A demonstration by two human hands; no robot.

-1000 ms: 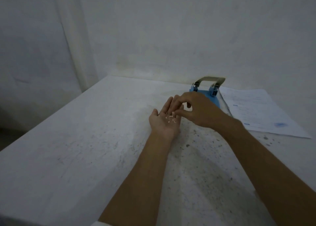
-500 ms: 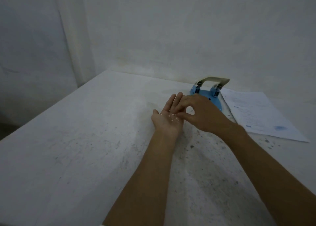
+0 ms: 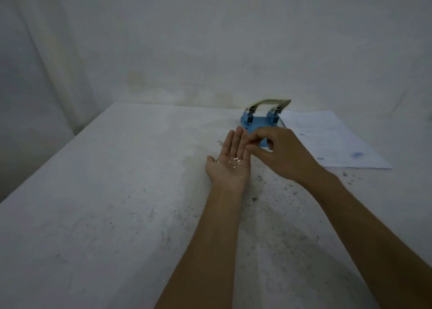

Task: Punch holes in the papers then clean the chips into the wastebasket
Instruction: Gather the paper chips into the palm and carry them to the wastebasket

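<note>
Small white paper chips (image 3: 234, 161) lie scattered on the flat, upturned left hand (image 3: 228, 166). The right hand (image 3: 280, 154) pinches thumb and fingertips together just beside the left fingers; whether it holds a chip is unclear.

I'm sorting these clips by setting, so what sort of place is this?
Probably a bare, makeshift desk in a plain room: a hole punch and printed papers sit on a scuffed white table pushed against blank white walls.
</note>
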